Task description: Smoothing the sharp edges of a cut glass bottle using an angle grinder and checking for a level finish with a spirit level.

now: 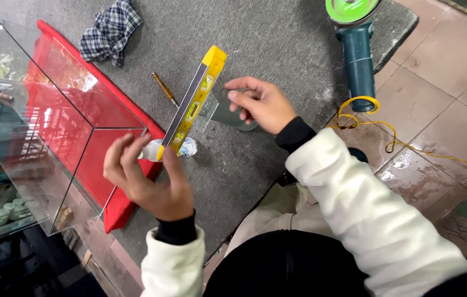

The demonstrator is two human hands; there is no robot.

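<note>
A long yellow spirit level (pixel 192 104) is gripped at its near end by the left hand (pixel 148 179); a small clear glass pane (pixel 207 113) beside it is pinched by the right hand (pixel 261 104) fingers, above the grey counter (pixel 277 44).

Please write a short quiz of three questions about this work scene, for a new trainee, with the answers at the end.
1. True or false: the left hand holds the near end of the yellow level.
2. Which thing lies on the grey mat near its far right corner? A) a hammer B) an angle grinder C) a saw
3. Fill in the missing word: the glass tank stands on a ___ cloth.

Key
1. True.
2. B, the angle grinder, with a yellow cord on the floor.
3. Red: the red cloth.
</note>
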